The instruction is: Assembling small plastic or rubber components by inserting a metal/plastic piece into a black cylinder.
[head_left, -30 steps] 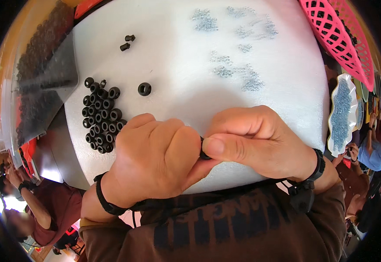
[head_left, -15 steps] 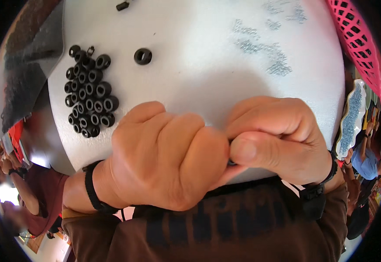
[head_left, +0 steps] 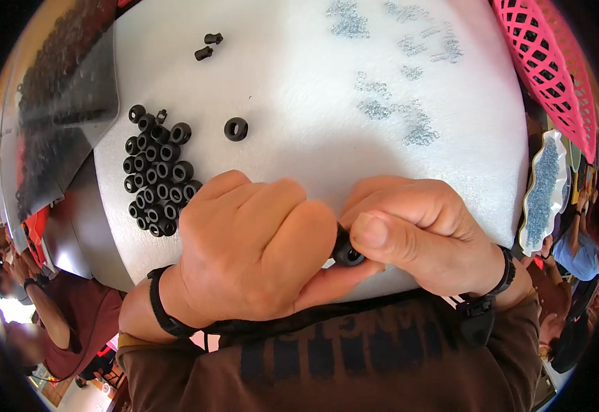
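Note:
Between my two hands, close to my body, is a black ring-shaped piece, partly covered by fingers. My left hand is closed in a fist around one side of it. My right hand pinches its other side between thumb and bent fingers. To the left of my fist lies a cluster of similar black rings. A single black ring lies apart from them. Farther off are two small black fittings on the white table surface.
Tiny silvery wire pieces lie in several patches at the far right. A pink lattice basket and a wavy-edged white tray of such pieces flank the table. At left is a clear bag with dark parts. Other people sit nearby.
The view has shifted, so the tabletop things appear lower. The black piece shows more between my hands, and my right thumb has moved along it.

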Tool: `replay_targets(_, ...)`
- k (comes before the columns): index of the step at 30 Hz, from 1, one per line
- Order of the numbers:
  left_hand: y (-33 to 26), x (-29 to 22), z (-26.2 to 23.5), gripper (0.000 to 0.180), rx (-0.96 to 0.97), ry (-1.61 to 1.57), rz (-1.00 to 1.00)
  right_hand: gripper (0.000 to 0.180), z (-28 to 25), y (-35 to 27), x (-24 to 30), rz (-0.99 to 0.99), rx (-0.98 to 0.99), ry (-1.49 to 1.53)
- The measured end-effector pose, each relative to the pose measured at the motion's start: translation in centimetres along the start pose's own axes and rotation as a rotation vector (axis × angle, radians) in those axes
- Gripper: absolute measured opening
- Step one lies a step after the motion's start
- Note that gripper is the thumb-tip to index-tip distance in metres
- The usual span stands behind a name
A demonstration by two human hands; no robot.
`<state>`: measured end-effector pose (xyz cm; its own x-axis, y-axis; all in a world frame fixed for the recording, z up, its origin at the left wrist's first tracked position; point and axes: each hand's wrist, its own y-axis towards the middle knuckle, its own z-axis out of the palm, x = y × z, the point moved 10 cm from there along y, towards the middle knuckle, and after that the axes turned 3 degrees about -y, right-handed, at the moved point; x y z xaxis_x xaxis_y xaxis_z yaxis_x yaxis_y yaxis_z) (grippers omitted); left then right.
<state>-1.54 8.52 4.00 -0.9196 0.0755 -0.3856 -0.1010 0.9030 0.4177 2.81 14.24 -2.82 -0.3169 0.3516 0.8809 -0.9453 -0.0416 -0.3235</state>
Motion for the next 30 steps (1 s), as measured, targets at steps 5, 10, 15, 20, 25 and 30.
replay_targets(5,0.2,0.4,0.2,0.050,0.048,0.013,-0.027,0.029,0.1,0.2,0.5,-0.049,0.018,-0.081)
replay_targets(10,0.2,0.2,0.2,0.040,-0.007,-0.112,0.023,0.028,0.5,0.1,1.0,-0.184,-0.001,-0.187)
replay_targets(15,-0.2,-0.3,0.4,0.038,0.031,-0.079,0.038,0.028,0.7,0.0,0.4,-0.079,0.002,0.043)
replay_targets(20,-0.6,-0.4,0.9,0.033,0.057,-0.067,0.024,0.028,0.7,-0.1,0.0,-0.035,0.012,0.083)
replay_targets(25,-0.2,-1.4,0.1,0.040,-0.129,-0.055,0.123,0.028,1.2,-0.3,0.3,-0.050,0.020,0.152)
replay_targets(30,0.3,-0.5,-0.3,0.040,-0.118,-0.147,0.076,0.031,1.2,-0.1,0.1,-0.061,0.016,0.189)
